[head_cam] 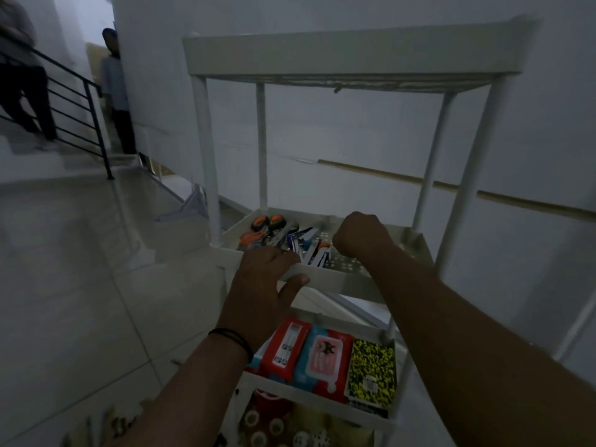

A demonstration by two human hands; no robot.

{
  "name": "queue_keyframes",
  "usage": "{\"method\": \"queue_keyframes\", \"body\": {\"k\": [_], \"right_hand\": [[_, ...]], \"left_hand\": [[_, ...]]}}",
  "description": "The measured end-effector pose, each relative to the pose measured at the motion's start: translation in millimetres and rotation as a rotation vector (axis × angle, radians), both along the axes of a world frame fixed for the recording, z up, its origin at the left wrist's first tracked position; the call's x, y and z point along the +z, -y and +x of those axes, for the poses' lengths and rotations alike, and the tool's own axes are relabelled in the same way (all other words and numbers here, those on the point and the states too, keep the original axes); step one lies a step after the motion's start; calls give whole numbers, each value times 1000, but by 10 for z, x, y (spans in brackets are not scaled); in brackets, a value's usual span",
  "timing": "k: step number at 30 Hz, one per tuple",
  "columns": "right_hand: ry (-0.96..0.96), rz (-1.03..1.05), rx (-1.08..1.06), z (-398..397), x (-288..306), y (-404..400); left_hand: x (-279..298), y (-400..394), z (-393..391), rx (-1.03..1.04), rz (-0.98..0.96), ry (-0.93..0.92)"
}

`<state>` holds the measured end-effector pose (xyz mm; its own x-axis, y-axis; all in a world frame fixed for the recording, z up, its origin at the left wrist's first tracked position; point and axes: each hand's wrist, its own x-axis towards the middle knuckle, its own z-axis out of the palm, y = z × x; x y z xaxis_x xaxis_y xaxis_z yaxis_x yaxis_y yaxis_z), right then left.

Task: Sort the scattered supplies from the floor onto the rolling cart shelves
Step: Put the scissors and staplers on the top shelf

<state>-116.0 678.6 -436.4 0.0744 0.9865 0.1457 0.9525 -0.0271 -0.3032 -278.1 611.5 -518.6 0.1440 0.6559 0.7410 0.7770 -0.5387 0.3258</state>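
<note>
White cart [351,56]: second shelf [322,279] gripped at front rim by left hand [261,282]; right hand [361,235] fisted above it, contents unclear. Scissors [264,232], staplers [314,250] already shelved. Best steadied while setting down gently.

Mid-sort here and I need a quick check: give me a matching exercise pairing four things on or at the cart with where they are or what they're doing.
Things:
1. scissors
2. yellow-and-black pack
3. left hand
4. right hand

Places or states:
A. fist above the scissors' shelf
B. right end of the row of packs, one shelf lower
C. back left corner of the shelf that the hands are at
D. gripping that shelf's front rim

Pairs: 1-C, 2-B, 3-D, 4-A
</note>
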Motion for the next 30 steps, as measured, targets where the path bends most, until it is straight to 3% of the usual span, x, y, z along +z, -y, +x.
{"method": "queue_keyframes", "body": {"k": [12,25,30], "right_hand": [[96,-31,125,100,9,72],[-35,97,39,49,-92,88],[1,90,85,59,-96,77]], "left_hand": [[54,11,-21,16,-83,-43],[102,79,-2,46,-75,-45],[106,72,-8,56,-95,-65]]}}
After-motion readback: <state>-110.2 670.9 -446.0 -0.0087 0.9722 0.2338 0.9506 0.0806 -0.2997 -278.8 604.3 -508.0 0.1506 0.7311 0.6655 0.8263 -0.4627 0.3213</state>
